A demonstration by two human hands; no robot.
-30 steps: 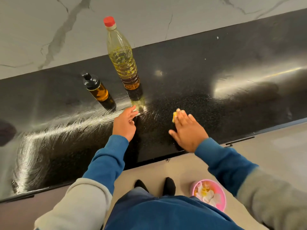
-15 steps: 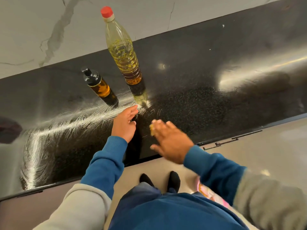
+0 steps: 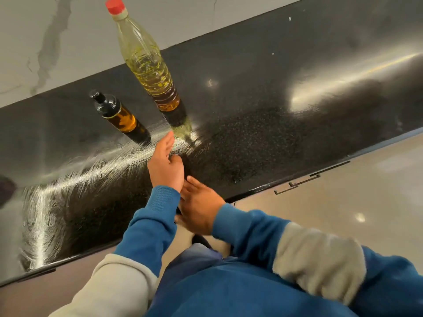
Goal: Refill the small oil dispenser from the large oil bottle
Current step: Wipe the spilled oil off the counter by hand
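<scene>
Oil dispenser (image 3: 119,116), part-full of amber oil, stands capped beyond the flat, empty left hand (image 3: 166,163); large oil bottle (image 3: 148,62), about half full, just right. Right hand (image 3: 200,208) flat, fingers together, empty.

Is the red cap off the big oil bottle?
No, the red cap sits on top of the big oil bottle, which stands upright on the black counter.

Clear large oil bottle (image 3: 146,62) with red cap, filled yellow-gold darkening to amber at the base. Small oil dispenser (image 3: 117,115) with glossy black top and amber body. Black speckled countertop (image 3: 263,124) streaked with pale swirling smears on the near left part. Off-white wall (image 3: 68,42) with grey veining. Blue cuffs, grey upper sleeves (image 3: 318,259). Beige floor (image 3: 343,197).
</scene>
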